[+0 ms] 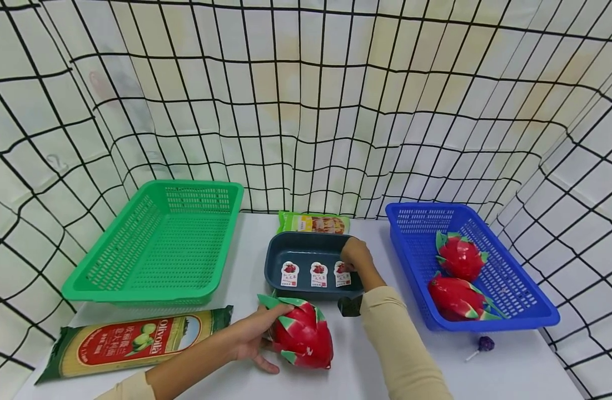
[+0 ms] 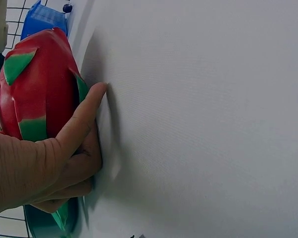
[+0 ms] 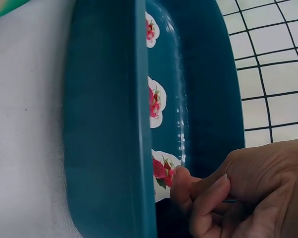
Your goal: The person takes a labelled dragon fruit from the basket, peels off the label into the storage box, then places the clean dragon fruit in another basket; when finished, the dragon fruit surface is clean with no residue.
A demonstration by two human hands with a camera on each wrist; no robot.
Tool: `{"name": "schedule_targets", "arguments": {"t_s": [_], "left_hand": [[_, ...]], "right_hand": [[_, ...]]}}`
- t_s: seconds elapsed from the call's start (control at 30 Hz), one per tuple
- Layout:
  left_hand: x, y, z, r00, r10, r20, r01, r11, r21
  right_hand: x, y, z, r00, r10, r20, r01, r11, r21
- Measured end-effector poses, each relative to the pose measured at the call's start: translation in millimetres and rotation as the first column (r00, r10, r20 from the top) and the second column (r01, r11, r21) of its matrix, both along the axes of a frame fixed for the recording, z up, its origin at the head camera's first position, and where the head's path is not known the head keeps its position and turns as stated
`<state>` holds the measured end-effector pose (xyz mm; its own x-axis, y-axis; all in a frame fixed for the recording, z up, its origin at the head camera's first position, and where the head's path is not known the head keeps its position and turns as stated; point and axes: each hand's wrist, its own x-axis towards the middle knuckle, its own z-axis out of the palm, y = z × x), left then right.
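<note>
A red toy dragon fruit (image 1: pixel 306 336) with green-tipped scales lies on its side on the white table. My left hand (image 1: pixel 260 336) grips its leafy left end, thumb on top; the left wrist view shows the dragon fruit (image 2: pixel 42 84) close up. Behind it stands a dark teal tray (image 1: pixel 306 244) with three stickers, each printed with dragon fruit. My right hand (image 1: pixel 358 258) reaches over the tray's right end. Its thumb and curled fingers pinch at the edge of the rightmost sticker (image 1: pixel 342 275), partly covering it in the right wrist view (image 3: pixel 164 171).
A green basket (image 1: pixel 220 244) stands at the left, with a spaghetti packet (image 1: pixel 135 341) in front. At the right, a blue basket (image 1: pixel 411 250) holds two more dragon fruits (image 1: pixel 461 258). A lollipop (image 1: pixel 486 344) lies before it. A green food packet (image 1: pixel 313 223) sits behind the tray.
</note>
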<state>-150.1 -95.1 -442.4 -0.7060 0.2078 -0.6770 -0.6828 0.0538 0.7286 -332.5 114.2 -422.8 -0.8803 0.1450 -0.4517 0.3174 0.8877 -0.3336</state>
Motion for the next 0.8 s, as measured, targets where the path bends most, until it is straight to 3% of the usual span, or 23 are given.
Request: {"name": "schedule_targets", "arguments": {"t_s": [0.5,0.8], "left_hand": [[-0.7,1.3,1.2,1.0,0.001,-0.012,-0.001,1.0,-0.007],[-0.5,4.0,2.4,1.0,0.005,-0.001,-0.005,0.999,-0.034]], "right_hand": [[14.2,-3.2,-5.2,0.978,0.075,-0.192,-0.061,0.995,0.078],[14.4,-4.3,-16.1,0.966,0.088,-0.243,-0.057,0.989,0.133]]}}
